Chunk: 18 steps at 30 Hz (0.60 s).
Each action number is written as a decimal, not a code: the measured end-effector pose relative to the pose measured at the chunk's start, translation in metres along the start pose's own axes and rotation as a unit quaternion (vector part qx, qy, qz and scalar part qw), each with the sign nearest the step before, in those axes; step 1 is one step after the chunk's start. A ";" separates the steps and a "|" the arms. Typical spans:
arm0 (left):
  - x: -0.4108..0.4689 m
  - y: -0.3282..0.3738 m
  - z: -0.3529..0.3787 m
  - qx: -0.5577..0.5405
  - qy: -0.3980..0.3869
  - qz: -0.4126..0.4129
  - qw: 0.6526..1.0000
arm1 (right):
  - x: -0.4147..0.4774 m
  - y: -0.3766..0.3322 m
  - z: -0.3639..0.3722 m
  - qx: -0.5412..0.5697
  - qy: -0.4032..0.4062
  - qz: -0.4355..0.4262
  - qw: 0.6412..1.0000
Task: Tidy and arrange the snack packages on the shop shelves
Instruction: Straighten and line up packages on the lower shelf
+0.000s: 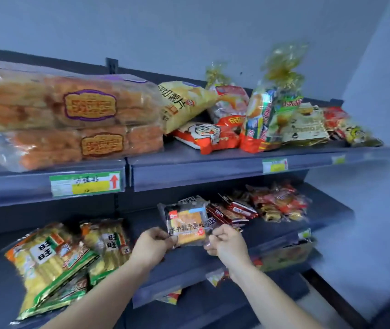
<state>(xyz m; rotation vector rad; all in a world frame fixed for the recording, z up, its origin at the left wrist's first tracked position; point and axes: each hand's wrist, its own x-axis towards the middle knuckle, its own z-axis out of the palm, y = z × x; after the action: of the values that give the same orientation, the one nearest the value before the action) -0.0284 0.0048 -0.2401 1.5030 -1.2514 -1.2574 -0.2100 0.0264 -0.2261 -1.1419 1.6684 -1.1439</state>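
Grey lower shelf (213, 309), nearest: only packet corners are seen under the rail above, so its state cannot be judged.

Left hand (152, 245) and right hand (225, 244): each is closed in a pinch on a lower corner of the toast packet (185, 224). The packet is held upright, face forward, over the front of the middle shelf (284, 231), and it cannot be told whether it touches the shelf. A similar packet is seen just behind it. Placement is judged to be under way, with release not yet made.

Near left, same level: rice cracker bags (46, 262) are overlapped and tilted, one slid low. Judged untidied.

Right of the held packet: dark red packets (234, 210) are fanned loosely, and clear mixed-sweet bags (279, 205) are heaped beyond them. Judged untidied.

Upper shelf (213, 172), far: two large pastry bags (70, 115) are stacked flat at left and look orderly. To their right a yellow crisp bag (184, 103) is leaned on a red-and-white bag (208, 136), tied tall bags (270, 108) are stood askew, and smaller packets are piled at far right.

Progress is judged early, with most of both shelves left to straighten.
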 end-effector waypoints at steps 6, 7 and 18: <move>0.048 0.029 0.072 0.018 -0.088 0.015 0.996 | 0.055 0.009 -0.068 -0.001 0.086 0.017 0.996; 0.057 0.035 0.083 0.030 -0.099 0.017 0.994 | 0.065 0.010 -0.079 0.000 0.097 0.022 0.995; 0.131 0.093 0.194 0.206 -0.196 0.090 0.955 | 0.171 0.032 -0.180 0.041 0.208 0.082 0.974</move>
<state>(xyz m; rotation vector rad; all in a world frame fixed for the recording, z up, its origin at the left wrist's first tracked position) -0.2344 -0.1378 -0.2137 1.4121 -1.9655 -1.2632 -0.4325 -0.0879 -0.2274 -0.7281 1.9669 -1.3973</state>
